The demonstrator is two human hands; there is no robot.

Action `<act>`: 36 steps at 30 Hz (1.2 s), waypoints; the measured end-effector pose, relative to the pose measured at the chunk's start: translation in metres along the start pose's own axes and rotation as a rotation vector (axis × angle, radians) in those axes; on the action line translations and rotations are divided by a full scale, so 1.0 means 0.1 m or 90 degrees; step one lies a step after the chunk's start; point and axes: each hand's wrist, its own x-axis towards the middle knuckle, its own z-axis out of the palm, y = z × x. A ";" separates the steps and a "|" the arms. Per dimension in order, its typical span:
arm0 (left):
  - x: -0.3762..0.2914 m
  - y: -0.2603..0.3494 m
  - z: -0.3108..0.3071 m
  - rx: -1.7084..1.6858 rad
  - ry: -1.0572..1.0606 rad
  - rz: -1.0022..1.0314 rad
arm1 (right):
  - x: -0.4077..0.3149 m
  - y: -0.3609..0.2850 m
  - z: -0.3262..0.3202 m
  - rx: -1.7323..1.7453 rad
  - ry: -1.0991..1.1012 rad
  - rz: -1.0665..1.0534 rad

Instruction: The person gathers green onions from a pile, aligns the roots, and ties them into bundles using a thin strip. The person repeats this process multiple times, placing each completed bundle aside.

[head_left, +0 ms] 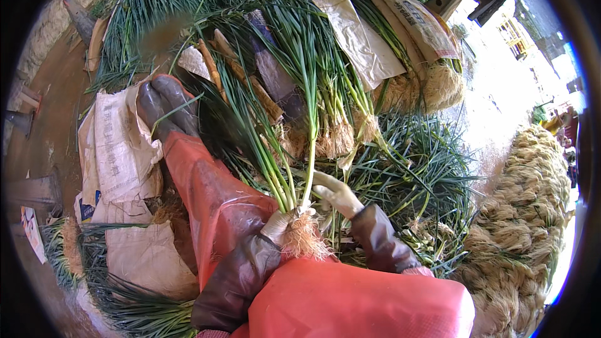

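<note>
My left hand [277,226], in a pale glove and dark sleeve cover, grips the lower stems of a small bunch of green onions [283,192] just above their shaggy roots. The leaves point away from me. My right hand [339,192], also gloved, is just right of the bunch, near one stalk that leans apart from the others; whether its fingers touch or pinch anything cannot be told. Beyond both hands lie more green onions [335,138] with tan roots towards me. A red waterproof apron [357,295] covers my lap.
Loose leaves and trimmings [422,173] are heaped at right, beside a long stack of root ends [521,216]. Woven sacks [117,145] lie at left near my boots [169,103]. A sack-wrapped bundle [443,87] stands at upper right. Wooden sticks [253,87] lie among the leaves ahead.
</note>
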 end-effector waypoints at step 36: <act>0.09 0.08 0.07 -0.013 0.055 0.128 | 1.61 -0.78 -0.94 -0.131 0.408 0.032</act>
